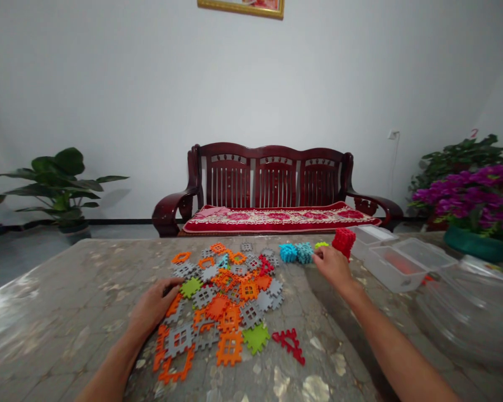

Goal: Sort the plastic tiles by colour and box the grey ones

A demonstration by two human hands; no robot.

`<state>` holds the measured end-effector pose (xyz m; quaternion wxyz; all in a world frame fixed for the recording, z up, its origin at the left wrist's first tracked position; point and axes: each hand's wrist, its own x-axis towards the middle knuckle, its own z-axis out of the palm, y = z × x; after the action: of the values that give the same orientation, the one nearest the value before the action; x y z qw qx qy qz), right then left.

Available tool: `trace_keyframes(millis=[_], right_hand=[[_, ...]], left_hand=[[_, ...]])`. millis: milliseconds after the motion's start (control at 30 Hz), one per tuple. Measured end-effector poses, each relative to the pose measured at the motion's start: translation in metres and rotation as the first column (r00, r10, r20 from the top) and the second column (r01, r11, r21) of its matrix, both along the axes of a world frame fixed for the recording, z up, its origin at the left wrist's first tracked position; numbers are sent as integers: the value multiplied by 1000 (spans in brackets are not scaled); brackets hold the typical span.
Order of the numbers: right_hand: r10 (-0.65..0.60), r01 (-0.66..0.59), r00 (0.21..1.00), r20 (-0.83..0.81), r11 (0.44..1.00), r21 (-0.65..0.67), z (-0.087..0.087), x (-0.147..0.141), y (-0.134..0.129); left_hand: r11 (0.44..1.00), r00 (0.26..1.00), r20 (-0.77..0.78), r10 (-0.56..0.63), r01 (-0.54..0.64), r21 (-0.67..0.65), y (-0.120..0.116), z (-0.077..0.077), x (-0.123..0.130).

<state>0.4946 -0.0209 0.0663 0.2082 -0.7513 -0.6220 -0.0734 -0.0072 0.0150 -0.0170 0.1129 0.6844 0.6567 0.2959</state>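
Orange, grey, green and red plastic building pieces [228, 317] lie in a loose pile at the middle of the table. My left hand [155, 301] rests at the pile's left edge, fingers curled by the pieces; what it holds, if anything, is hidden. My right hand [332, 266] is at the back right, its fingertips together at the right side of a teal stack [304, 253]. A blue stack [288, 253] stands left of the teal one. Behind my right hand are a red stack [343, 242] and a yellow-green piece [321, 244]. A red triangular piece [289, 344] lies apart in front.
Clear plastic boxes [396, 268] and a large transparent container [471, 312] are on the right of the table [67, 312]. A pot of purple flowers [475, 198] stands behind them. A wooden bench [275, 173] is beyond the table, a leafy plant [67, 187] at left.
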Motion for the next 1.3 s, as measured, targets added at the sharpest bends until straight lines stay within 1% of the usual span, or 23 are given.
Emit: trace_keyframes(millis=[67,133,200,300,400,467,533,600,633,700,767,833,900,1000,1100,1200,1300], right_hand=[[-66,68,997,30,995,-67,9,1,12],[-111,116,992,53,987,-114,14,0,22],[-140,149,988,66,977,-153,15,-2,27],[-145,157,987,74,969,-192,14,-2,30],[-135,145,988,71,974,-174,13,0,28],[-118,124,991,57,986,-111,11,-3,26],[-43,44,999,21,998,-37,7,-12,23],[97,-96,995,-39,995,8,-2,-30,20],[179,-178,981,-78,984,14,-7,-41,19],[343,-346,926,-157,938,7,-20,-68,19],[488,-498,851,-194,867,-5,-31,-97,22],[577,-591,796,-184,807,-24,-37,-126,30],[623,-636,766,-158,771,-43,-36,-153,43],[689,-696,718,-101,714,-77,-27,-190,64],[724,-712,690,11,681,-170,-17,-218,83],[727,-688,681,86,675,-266,-12,-232,94],[716,-660,690,107,683,-313,-11,-234,95]], left_hand=[[1000,1000,8,-2,2,-2,0,0,0],[1000,1000,19,-9,9,-5,1,-1,0],[1000,1000,25,-11,11,-12,0,0,0],[1000,1000,18,-3,3,-17,-1,1,1],[1000,1000,11,6,-6,-17,-3,3,3],[1000,1000,14,2,-2,-22,-4,5,4],[1000,1000,19,-3,3,-25,-4,5,5],[1000,1000,26,-16,17,-22,-5,6,6],[999,999,30,-31,31,-17,-6,6,7],[997,997,29,-78,78,0,-7,8,9],[992,992,14,-124,124,14,-10,10,12],[988,989,0,-151,151,26,-12,12,15],[985,986,-1,-169,169,39,-14,14,17],[977,979,15,-206,205,57,-16,14,17],[976,976,41,-212,210,53,-17,14,17],[980,979,53,-199,197,40,-17,14,17],[983,982,50,-185,184,31,-16,13,17]])
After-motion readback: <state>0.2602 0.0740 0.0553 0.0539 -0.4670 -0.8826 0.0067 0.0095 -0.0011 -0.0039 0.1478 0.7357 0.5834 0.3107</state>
